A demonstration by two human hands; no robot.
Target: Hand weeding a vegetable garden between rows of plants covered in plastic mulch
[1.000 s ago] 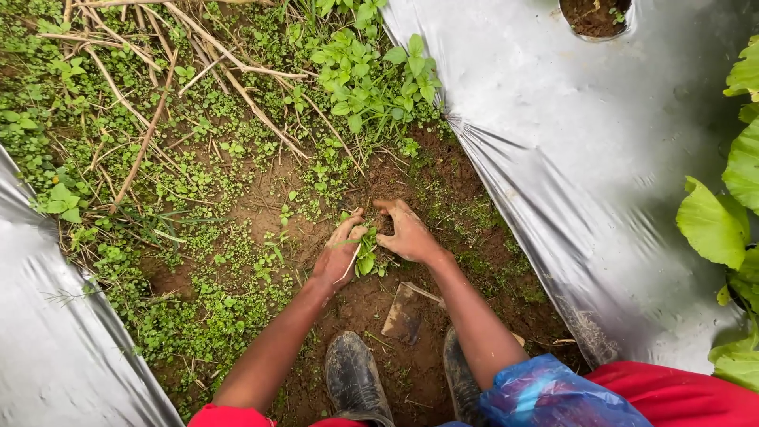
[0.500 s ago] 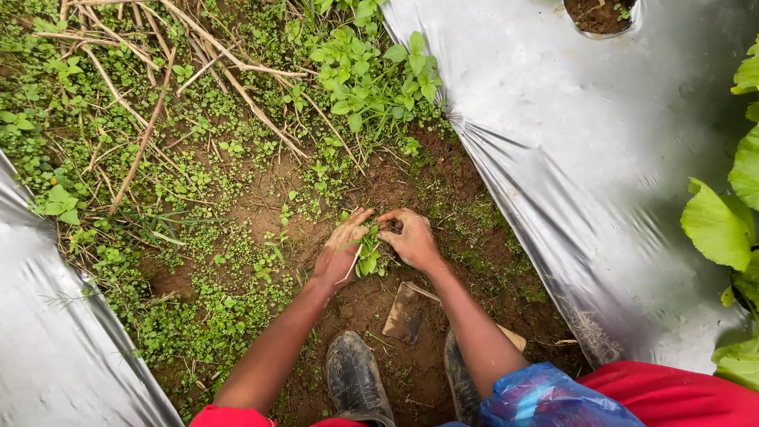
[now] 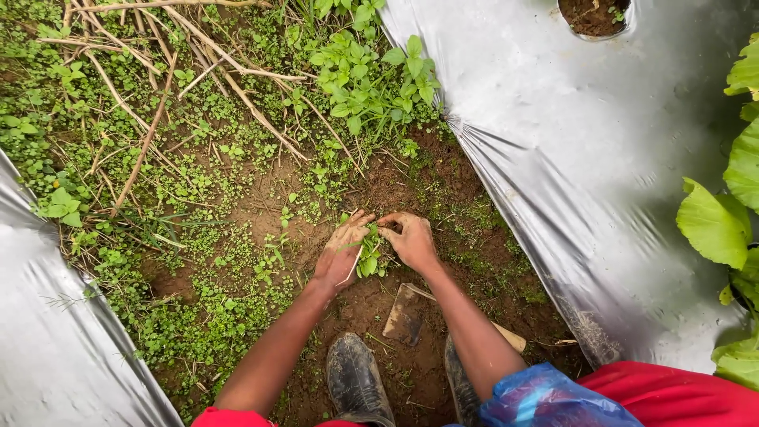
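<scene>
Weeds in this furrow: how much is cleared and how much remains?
Done: bare soil around the boots. In hand: left hand and right hand both grip a small weed clump, with a hoe blade lying beneath the right forearm. Left: dense green weeds on the left side and ahead.

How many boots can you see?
2. One muddy boot is at the bottom, below the left hand. The other boot is right beside it, mostly hidden under the right forearm, below the right hand.
</scene>
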